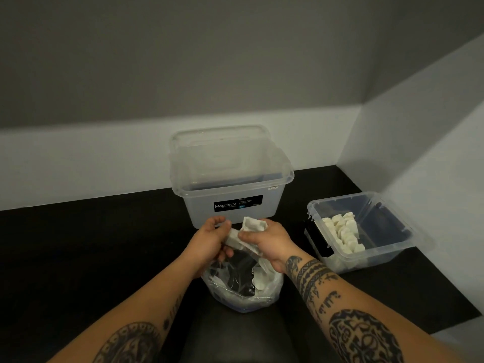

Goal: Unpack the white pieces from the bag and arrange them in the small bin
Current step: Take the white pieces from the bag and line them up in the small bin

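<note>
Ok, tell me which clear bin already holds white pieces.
The small bin at right, white pieces lined inside; the taller Megabox bin shows none.

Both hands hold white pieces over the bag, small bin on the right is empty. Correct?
Not quite. The small bin on the right is not empty: the head view shows a row of white pieces in it. The left hand and right hand do hold pieces over the bag.
</note>
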A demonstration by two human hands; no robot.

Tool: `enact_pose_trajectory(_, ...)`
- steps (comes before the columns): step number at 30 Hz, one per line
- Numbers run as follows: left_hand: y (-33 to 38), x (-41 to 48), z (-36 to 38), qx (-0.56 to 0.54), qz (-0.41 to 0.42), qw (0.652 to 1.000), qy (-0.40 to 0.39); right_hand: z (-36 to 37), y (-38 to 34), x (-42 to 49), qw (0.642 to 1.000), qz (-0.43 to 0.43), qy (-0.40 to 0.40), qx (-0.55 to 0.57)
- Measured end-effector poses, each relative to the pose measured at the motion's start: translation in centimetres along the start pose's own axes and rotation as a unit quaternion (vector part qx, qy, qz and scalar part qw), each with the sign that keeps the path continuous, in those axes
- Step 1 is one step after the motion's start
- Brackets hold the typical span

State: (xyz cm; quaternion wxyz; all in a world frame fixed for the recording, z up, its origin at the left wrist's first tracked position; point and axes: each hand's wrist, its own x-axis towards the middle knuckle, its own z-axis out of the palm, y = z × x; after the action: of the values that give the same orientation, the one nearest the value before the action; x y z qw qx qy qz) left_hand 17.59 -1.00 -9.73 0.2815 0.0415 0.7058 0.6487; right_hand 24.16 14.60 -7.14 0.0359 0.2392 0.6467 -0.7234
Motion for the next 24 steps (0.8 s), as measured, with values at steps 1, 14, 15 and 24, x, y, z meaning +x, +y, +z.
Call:
enact_pose_trajectory(1,0.1,-0.1,-0.1,-0.035,0.003,0.999,0.003,0.0,-0.1,0.2,0.999,0.014,0.004,0.039)
enact_pose_trajectory(14,1.2,0.3,1.9,-0.206,0.046,0.974,0.080,0.2,-0.1,0.0,0.968,0.062,-0.062,0.235)
enact_pose_trajectory(15,1.2,0.4,1.9,-0.217,0.031,0.972,0.089,0.0,-0.1,0.1,0.965,0.052,-0.066,0.248)
enact_pose_trajectory(24,0.8,0.1,2.9,-0.165,-0.019,0.986,0.034,0.5,0.1,0.5,0.978,0.023,0.015,0.208)
